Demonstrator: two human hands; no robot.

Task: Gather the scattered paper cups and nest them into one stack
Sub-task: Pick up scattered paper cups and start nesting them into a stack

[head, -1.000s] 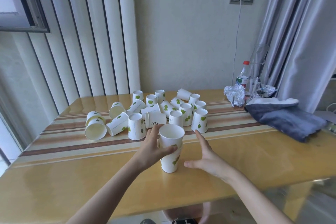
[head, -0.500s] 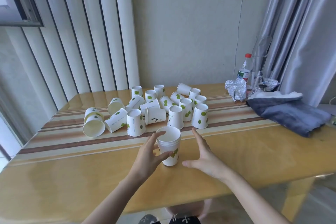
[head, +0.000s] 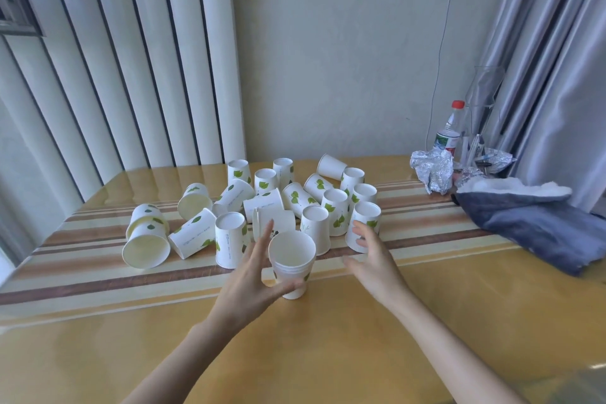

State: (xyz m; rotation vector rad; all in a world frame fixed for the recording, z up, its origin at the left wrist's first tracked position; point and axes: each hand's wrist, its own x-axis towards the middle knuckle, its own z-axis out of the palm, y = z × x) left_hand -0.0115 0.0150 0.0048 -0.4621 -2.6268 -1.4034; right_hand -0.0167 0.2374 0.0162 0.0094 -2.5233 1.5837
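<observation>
**Nested stack upright between both hands**

The nested stack (head: 292, 264) stands upright on the tabletop (head: 328, 338), mouth up, base down, long axis vertical. Several rims show one below another under its top edge.

Left hand (head: 252, 275): placed against the left side of the stack, fingers spread wide and pointing up, thumb curled under the near side of the stack close to its base. The thumb appears to touch the cup wall; a firm grip cannot be confirmed.

Right hand (head: 373, 259): to the right of the stack, apart from it, open with fingers loosely curved, holding nothing. Its fingertips lie just in front of an inverted cup (head: 365, 223).

The scattered cups (head: 262, 203) lie behind the stack, farther from the person. Some stand base up; others lie on their sides with long axes horizontal. One large side-lying cup (head: 146, 249), well to the left of the stack, points its mouth toward the camera.
</observation>
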